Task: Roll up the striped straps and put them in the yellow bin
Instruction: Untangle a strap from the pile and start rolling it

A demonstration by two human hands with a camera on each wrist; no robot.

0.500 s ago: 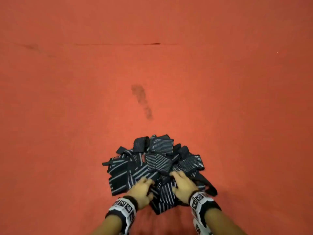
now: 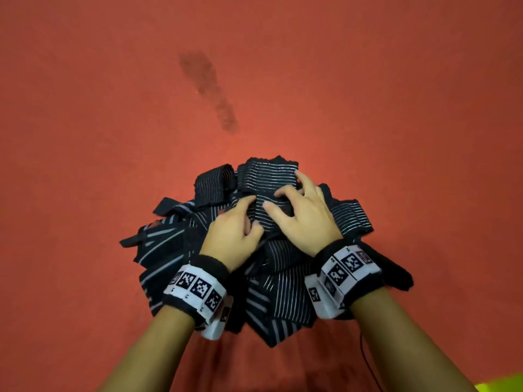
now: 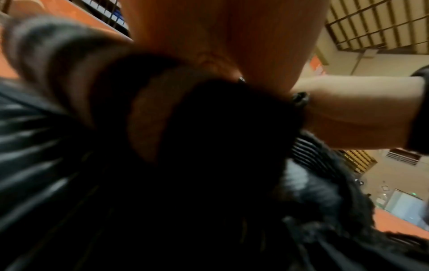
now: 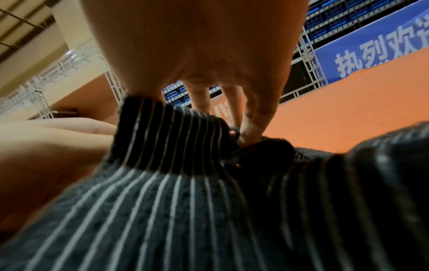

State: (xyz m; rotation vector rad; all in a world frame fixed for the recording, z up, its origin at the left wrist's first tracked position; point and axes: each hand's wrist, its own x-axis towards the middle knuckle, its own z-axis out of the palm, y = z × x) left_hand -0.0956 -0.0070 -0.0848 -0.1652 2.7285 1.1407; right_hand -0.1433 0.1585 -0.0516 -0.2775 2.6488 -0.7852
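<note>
A heap of black straps with thin white stripes lies on the red floor. Both hands are on one folded striped strap at the top middle of the heap. My left hand curls its fingers round the strap's left edge. My right hand pinches the fold from the right, thumb on top. In the right wrist view the fingertips dig into the strap behind the raised fold. The left wrist view is dark and blurred, with my right hand at its right. A sliver of the yellow bin shows at the bottom right corner.
A dark stain marks the red floor beyond the heap. A thin black cable hangs by my right forearm. The right wrist view shows a blue banner and white railings far behind.
Both hands have moved from the heap's near edge up to its top middle and taken hold of one strap. The head camera has come closer to the heap.
</note>
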